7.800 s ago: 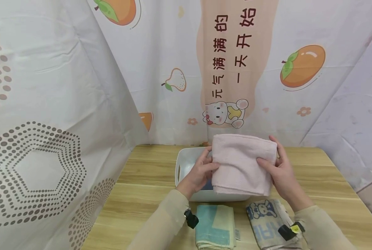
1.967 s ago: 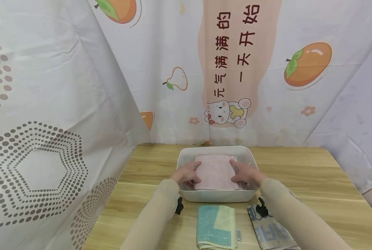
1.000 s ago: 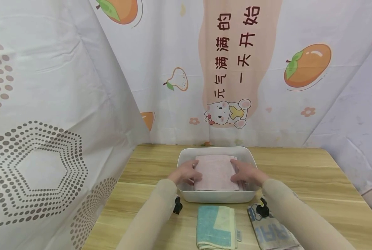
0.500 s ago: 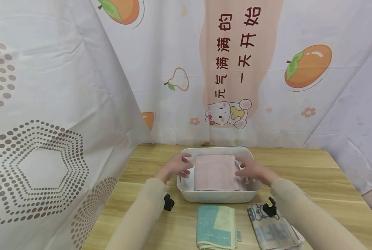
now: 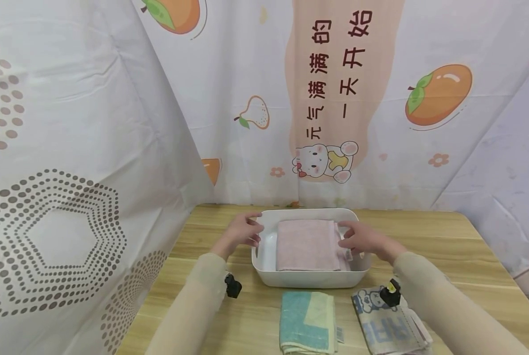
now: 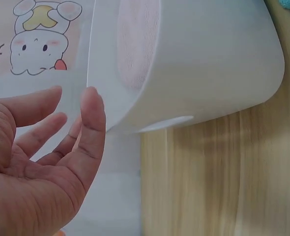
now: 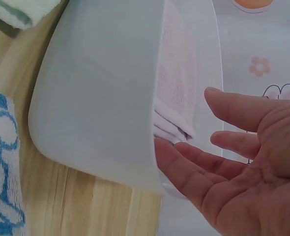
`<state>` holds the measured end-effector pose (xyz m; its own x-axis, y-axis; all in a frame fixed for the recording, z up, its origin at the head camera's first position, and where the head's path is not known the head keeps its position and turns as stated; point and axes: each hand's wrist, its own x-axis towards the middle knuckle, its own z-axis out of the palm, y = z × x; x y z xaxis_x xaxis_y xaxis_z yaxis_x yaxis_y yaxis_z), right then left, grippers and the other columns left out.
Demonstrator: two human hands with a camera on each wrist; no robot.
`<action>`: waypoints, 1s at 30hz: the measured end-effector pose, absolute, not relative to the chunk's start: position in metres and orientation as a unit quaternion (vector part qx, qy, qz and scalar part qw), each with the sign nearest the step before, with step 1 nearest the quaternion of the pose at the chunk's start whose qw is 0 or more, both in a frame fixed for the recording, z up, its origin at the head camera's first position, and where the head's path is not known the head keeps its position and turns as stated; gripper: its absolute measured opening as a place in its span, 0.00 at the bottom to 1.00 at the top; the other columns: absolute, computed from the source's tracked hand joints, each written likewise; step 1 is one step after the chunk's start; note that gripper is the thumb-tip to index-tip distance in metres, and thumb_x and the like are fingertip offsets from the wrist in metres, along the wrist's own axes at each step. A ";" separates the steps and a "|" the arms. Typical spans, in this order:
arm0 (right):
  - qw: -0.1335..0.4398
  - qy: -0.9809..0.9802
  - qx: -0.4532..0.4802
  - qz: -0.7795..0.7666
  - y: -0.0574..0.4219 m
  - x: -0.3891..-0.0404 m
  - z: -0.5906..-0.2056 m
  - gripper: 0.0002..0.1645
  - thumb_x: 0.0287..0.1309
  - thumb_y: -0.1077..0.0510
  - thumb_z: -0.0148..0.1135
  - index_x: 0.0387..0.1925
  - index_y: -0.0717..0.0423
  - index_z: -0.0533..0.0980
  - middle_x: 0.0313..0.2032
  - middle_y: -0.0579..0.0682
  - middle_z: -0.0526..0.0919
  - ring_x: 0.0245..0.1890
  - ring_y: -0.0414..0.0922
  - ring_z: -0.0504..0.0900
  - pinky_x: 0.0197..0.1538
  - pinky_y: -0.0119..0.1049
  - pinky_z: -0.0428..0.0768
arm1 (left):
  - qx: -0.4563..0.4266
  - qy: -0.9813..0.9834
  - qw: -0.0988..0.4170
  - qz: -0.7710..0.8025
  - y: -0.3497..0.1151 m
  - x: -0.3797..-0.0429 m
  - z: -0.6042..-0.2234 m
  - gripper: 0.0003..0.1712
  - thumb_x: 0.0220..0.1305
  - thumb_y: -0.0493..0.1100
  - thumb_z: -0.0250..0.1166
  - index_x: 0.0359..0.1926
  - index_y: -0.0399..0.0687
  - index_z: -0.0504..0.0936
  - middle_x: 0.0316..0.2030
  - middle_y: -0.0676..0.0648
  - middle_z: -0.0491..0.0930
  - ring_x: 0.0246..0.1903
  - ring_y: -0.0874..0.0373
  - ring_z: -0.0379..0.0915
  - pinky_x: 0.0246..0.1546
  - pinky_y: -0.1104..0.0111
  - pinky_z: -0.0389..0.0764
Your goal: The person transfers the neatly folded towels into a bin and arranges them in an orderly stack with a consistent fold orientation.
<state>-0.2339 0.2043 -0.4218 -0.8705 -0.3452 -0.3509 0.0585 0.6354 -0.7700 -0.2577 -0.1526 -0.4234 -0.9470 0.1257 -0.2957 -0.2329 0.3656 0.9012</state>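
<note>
A folded pink towel point(image 5: 306, 245) lies flat inside the white plastic basket point(image 5: 311, 280). My left hand point(image 5: 241, 231) is at the basket's left rim, fingers loosely bent and holding nothing. In the left wrist view that hand point(image 6: 46, 157) is apart from the towel, which shows through the basket's mouth. My right hand point(image 5: 361, 237) hangs over the basket's right rim, its fingers relaxed. The right wrist view has the same hand point(image 7: 233, 152) with its fingers by the rim, close to the towel's folded edge point(image 7: 172, 123); contact is hard to tell.
In front of the basket lies a folded teal and cream towel point(image 5: 306, 321). Right of it is a folded grey-blue towel point(image 5: 386, 325) with a cartoon print, partly under my right forearm. A printed curtain point(image 5: 255, 148) hangs behind the wooden table point(image 5: 433, 246).
Both hands held the pink towel above the basket, then set it down inside. They have since let go and drawn apart, left hand leftward, right hand rightward. The towel now stays still.
</note>
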 end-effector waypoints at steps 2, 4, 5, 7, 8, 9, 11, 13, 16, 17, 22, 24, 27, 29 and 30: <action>0.244 0.866 -0.080 -0.429 0.207 -0.233 -0.421 0.45 0.67 0.60 0.64 0.76 0.70 0.53 0.56 0.70 0.73 0.46 0.55 0.81 0.50 0.49 0.85 | -0.036 0.803 0.154 0.574 -0.155 -0.259 -0.426 0.33 0.68 0.33 0.66 0.72 0.44 0.70 0.46 0.38 0.80 0.28 0.53 0.82 0.29 0.65 0.86; 0.247 0.860 -0.079 -0.440 0.209 -0.233 -0.419 0.45 0.68 0.61 0.64 0.76 0.71 0.52 0.56 0.70 0.73 0.46 0.55 0.81 0.49 0.49 0.85 | -0.040 0.796 0.150 0.585 -0.157 -0.260 -0.428 0.33 0.67 0.32 0.65 0.73 0.44 0.70 0.45 0.38 0.80 0.27 0.53 0.81 0.28 0.66 0.86; 0.249 0.857 -0.078 -0.445 0.210 -0.233 -0.419 0.45 0.68 0.61 0.63 0.76 0.71 0.52 0.56 0.69 0.73 0.45 0.54 0.81 0.49 0.48 0.85 | -0.044 0.794 0.148 0.588 -0.157 -0.260 -0.429 0.33 0.67 0.32 0.65 0.72 0.45 0.71 0.44 0.39 0.80 0.26 0.53 0.81 0.28 0.66 0.85; 0.251 0.851 -0.078 -0.454 0.213 -0.232 -0.417 0.45 0.68 0.61 0.63 0.76 0.71 0.51 0.55 0.68 0.73 0.43 0.53 0.81 0.47 0.48 0.84 | -0.050 0.792 0.145 0.591 -0.159 -0.261 -0.431 0.32 0.68 0.32 0.65 0.71 0.45 0.72 0.44 0.39 0.80 0.26 0.54 0.80 0.27 0.67 0.85; 0.251 0.849 -0.080 -0.457 0.213 -0.232 -0.416 0.44 0.68 0.61 0.63 0.76 0.72 0.51 0.54 0.68 0.73 0.43 0.53 0.81 0.47 0.48 0.84 | -0.053 0.793 0.143 0.590 -0.159 -0.261 -0.432 0.32 0.67 0.32 0.65 0.71 0.46 0.72 0.44 0.39 0.79 0.26 0.54 0.79 0.27 0.67 0.84; 0.252 0.848 -0.080 -0.460 0.214 -0.231 -0.416 0.44 0.68 0.61 0.63 0.76 0.72 0.52 0.54 0.68 0.73 0.42 0.53 0.82 0.47 0.47 0.84 | -0.055 0.793 0.142 0.590 -0.159 -0.260 -0.432 0.31 0.68 0.32 0.65 0.71 0.46 0.73 0.44 0.39 0.79 0.26 0.54 0.78 0.27 0.67 0.84; 0.252 0.845 -0.081 -0.464 0.216 -0.231 -0.415 0.44 0.69 0.61 0.62 0.76 0.72 0.52 0.53 0.67 0.73 0.41 0.52 0.82 0.47 0.47 0.85 | -0.059 0.794 0.141 0.589 -0.160 -0.260 -0.432 0.31 0.68 0.33 0.66 0.70 0.47 0.74 0.43 0.40 0.79 0.25 0.55 0.77 0.27 0.68 0.84; 0.251 0.844 -0.084 -0.466 0.218 -0.231 -0.415 0.43 0.68 0.61 0.62 0.75 0.72 0.53 0.52 0.67 0.74 0.40 0.52 0.82 0.47 0.47 0.85 | -0.058 0.795 0.139 0.588 -0.162 -0.259 -0.434 0.30 0.68 0.33 0.66 0.70 0.47 0.74 0.42 0.40 0.78 0.25 0.55 0.76 0.27 0.68 0.83; 0.251 0.843 -0.083 -0.468 0.221 -0.231 -0.415 0.42 0.69 0.60 0.63 0.75 0.71 0.54 0.51 0.65 0.76 0.40 0.52 0.83 0.48 0.47 0.85 | -0.061 0.790 0.139 0.594 -0.164 -0.258 -0.436 0.30 0.68 0.32 0.66 0.69 0.47 0.75 0.41 0.41 0.78 0.25 0.55 0.74 0.27 0.67 0.83; 0.252 0.842 -0.085 -0.469 0.223 -0.231 -0.415 0.43 0.69 0.59 0.63 0.75 0.72 0.54 0.51 0.65 0.76 0.40 0.52 0.83 0.48 0.47 0.85 | -0.063 0.788 0.138 0.597 -0.164 -0.258 -0.437 0.30 0.67 0.32 0.66 0.69 0.48 0.75 0.41 0.41 0.78 0.25 0.55 0.74 0.27 0.67 0.83; 0.252 0.832 -0.082 -0.486 0.234 -0.230 -0.417 0.42 0.72 0.56 0.61 0.76 0.69 0.53 0.53 0.69 0.76 0.43 0.55 0.85 0.50 0.48 0.86 | -0.065 0.779 0.135 0.610 -0.168 -0.260 -0.443 0.29 0.67 0.32 0.67 0.68 0.48 0.76 0.40 0.42 0.78 0.25 0.56 0.74 0.27 0.67 0.83; 0.250 0.827 -0.082 -0.497 0.238 -0.230 -0.417 0.43 0.72 0.55 0.61 0.76 0.69 0.53 0.54 0.69 0.76 0.44 0.56 0.86 0.49 0.48 0.86 | -0.066 0.776 0.133 0.612 -0.169 -0.260 -0.446 0.29 0.66 0.31 0.67 0.67 0.48 0.77 0.39 0.43 0.79 0.25 0.57 0.74 0.27 0.66 0.83; 0.247 0.820 -0.081 -0.510 0.244 -0.229 -0.417 0.44 0.71 0.54 0.62 0.77 0.68 0.53 0.53 0.69 0.77 0.43 0.57 0.86 0.49 0.47 0.86 | -0.065 0.775 0.135 0.614 -0.171 -0.259 -0.450 0.30 0.66 0.29 0.66 0.67 0.48 0.77 0.39 0.41 0.81 0.25 0.56 0.74 0.28 0.65 0.83; 0.248 0.815 -0.083 -0.517 0.247 -0.229 -0.417 0.45 0.71 0.53 0.63 0.77 0.68 0.53 0.52 0.68 0.79 0.44 0.57 0.86 0.48 0.47 0.86 | -0.066 0.774 0.139 0.614 -0.172 -0.257 -0.454 0.29 0.66 0.29 0.66 0.67 0.48 0.77 0.41 0.39 0.82 0.25 0.56 0.76 0.30 0.64 0.84; 0.248 0.813 -0.084 -0.520 0.249 -0.228 -0.417 0.45 0.71 0.53 0.62 0.77 0.68 0.53 0.51 0.68 0.80 0.44 0.57 0.86 0.49 0.47 0.86 | -0.067 0.773 0.140 0.615 -0.173 -0.256 -0.455 0.29 0.66 0.30 0.66 0.68 0.48 0.77 0.43 0.37 0.82 0.26 0.56 0.77 0.31 0.63 0.84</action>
<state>-0.2282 0.2486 -0.4165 -0.8624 -0.3954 -0.3161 0.1211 0.4452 -0.8872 -0.2562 -0.1733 -0.4550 -0.9516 0.0690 -0.2995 -0.2763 0.2350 0.9319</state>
